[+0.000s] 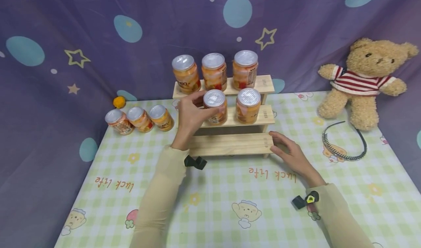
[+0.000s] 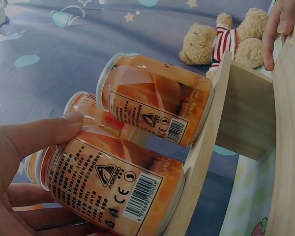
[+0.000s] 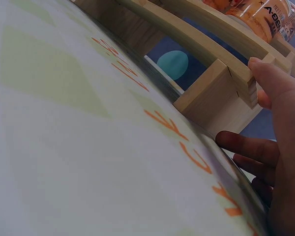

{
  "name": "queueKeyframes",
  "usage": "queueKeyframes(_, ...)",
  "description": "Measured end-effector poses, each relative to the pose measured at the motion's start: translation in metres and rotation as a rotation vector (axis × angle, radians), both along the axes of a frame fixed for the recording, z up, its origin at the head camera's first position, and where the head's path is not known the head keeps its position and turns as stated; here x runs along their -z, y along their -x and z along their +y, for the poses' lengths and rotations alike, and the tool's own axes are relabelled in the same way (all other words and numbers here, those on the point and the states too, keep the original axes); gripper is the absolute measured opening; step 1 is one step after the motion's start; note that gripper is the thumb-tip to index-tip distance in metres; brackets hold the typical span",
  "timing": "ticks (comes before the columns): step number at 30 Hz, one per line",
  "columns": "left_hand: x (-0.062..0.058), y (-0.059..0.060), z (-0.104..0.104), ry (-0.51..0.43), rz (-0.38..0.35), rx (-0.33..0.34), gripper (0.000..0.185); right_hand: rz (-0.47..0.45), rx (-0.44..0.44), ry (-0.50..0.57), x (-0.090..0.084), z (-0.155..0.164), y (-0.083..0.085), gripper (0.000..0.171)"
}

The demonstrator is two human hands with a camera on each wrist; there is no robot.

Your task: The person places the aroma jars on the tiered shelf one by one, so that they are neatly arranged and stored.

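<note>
Two hands, left hand gripping jar

Looks like a home corner, perhaps a child's room or a makeshift recording nook. Draped all around with a purple cloth backdrop printed with stars and pale blue dots. Covered over the tabletop with a green-checked cartoon cloth lettered "luck life". Softened by a teddy bear in a striped jumper sitting at the back right, with a dark toothed headband lying just in front. Furnished with a small stepped wooden rack of labelled jars, more jars standing loose to the left.
</note>
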State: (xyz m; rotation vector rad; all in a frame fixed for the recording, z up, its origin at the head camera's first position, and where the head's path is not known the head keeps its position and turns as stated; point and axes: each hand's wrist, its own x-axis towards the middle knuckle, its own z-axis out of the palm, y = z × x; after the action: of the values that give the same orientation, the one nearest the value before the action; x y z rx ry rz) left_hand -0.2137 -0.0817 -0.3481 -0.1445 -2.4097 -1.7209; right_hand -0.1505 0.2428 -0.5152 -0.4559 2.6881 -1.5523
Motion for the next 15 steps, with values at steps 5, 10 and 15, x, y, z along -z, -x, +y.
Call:
queueKeyframes(5, 0.0021, 0.0004, 0.0014, 0.009, 0.017, -0.009, 0.061, -0.001, -0.001, 0.001, 0.0001, 0.0001, 0.0003, 0.052)
queueKeyframes(10, 0.0034, -0.0001, 0.0026, 0.040, 0.044, -0.017, 0.061, -0.001, 0.005, 0.004, 0.0000, 0.0002, 0.0002, 0.052)
queueKeyframes(15, 0.0047, -0.0015, 0.0031, 0.074, 0.072, -0.013, 0.061, 0.003, 0.005, 0.009, 0.0000, 0.0002, 0.0006, 0.052)
